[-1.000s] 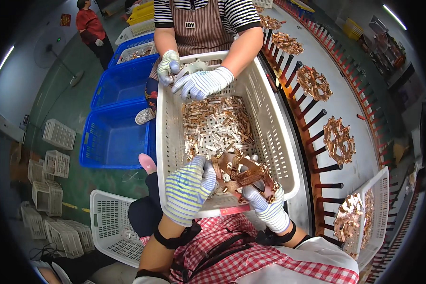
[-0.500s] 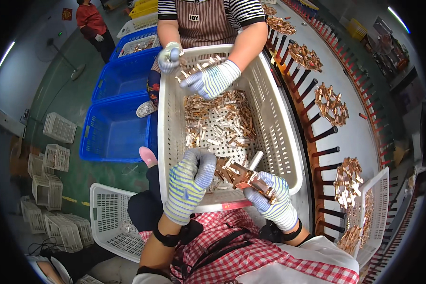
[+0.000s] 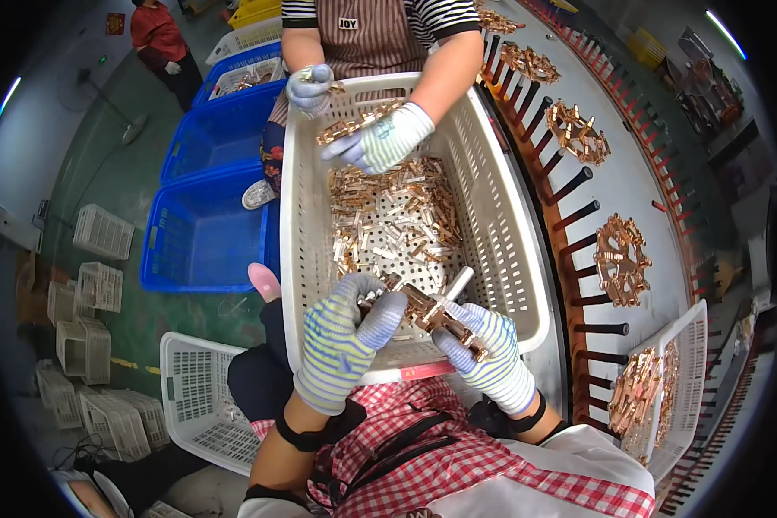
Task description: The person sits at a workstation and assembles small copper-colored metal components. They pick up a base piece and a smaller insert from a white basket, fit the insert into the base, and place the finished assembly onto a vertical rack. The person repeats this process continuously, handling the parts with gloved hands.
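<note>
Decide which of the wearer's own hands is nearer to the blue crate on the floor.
Left. The left hand works at the white basket's near-left part, on the side toward the blue crate; the right hand is farther across the basket, away from it.

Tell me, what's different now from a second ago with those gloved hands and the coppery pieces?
The left hand has turned in toward the right hand, and both now grip the cluster of copper parts with its pale rod sticking up. Across the basket, the co-worker's gloved hand has lifted a strip of parts. The white basket and blue crates stayed put.
</note>
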### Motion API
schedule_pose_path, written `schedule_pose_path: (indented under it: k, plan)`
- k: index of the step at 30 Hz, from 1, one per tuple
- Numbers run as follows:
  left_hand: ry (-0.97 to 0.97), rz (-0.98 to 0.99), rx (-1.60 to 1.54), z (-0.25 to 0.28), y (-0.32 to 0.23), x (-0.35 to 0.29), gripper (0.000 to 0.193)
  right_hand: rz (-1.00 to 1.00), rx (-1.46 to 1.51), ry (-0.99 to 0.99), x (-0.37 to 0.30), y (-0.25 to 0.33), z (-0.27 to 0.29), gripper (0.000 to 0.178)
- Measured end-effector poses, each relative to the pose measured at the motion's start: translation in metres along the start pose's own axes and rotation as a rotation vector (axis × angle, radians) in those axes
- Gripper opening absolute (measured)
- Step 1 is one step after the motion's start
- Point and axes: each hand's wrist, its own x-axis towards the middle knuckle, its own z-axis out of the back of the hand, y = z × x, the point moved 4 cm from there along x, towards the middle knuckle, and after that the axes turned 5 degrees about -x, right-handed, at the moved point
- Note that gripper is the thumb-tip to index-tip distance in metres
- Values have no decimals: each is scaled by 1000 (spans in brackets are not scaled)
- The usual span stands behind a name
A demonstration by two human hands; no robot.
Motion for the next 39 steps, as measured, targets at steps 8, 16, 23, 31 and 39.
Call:
schedule_pose_path:
  k: [8,16,23,31,39]
  plan:
    - [6,-537,546,-8,-7,-60,23,-34,-13,99,-53,27,12,39]
    - [20,-283,382,-4,14,-114,20,-262,-64,-143,-104,12,32,28]
    - [149,-270,242,-31,-15,-165,33,-141,-162,57,-153,58,12,41]
    - [198,-471,468,-23,-15,-248,27,-586,408,-459,-213,54,61,27]
    - [157,-2,-40,-7,49,-299,28,-86,481,129,-280,83,30,62]
